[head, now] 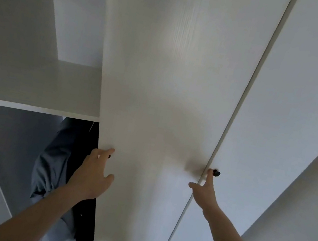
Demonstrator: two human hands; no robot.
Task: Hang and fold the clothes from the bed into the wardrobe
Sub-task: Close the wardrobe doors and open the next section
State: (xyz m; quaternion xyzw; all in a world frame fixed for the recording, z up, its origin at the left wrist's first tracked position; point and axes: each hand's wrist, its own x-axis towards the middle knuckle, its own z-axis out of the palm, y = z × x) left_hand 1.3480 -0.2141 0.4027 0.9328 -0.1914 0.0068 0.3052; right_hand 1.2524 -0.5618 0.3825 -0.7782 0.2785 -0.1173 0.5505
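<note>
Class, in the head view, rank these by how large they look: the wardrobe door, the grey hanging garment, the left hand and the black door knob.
1. Wardrobe door, by far the largest.
2. Grey hanging garment, partly hidden.
3. Left hand, nearer the camera, so its true size against the garment is unsure.
4. Black door knob, smallest.

We see the white wardrobe door (168,100) covering the middle. Left of the door, the shelf (32,85) lies bare and open to reach; below it, hanging grey and dark clothes (54,165) crowd the door's edge.
</note>
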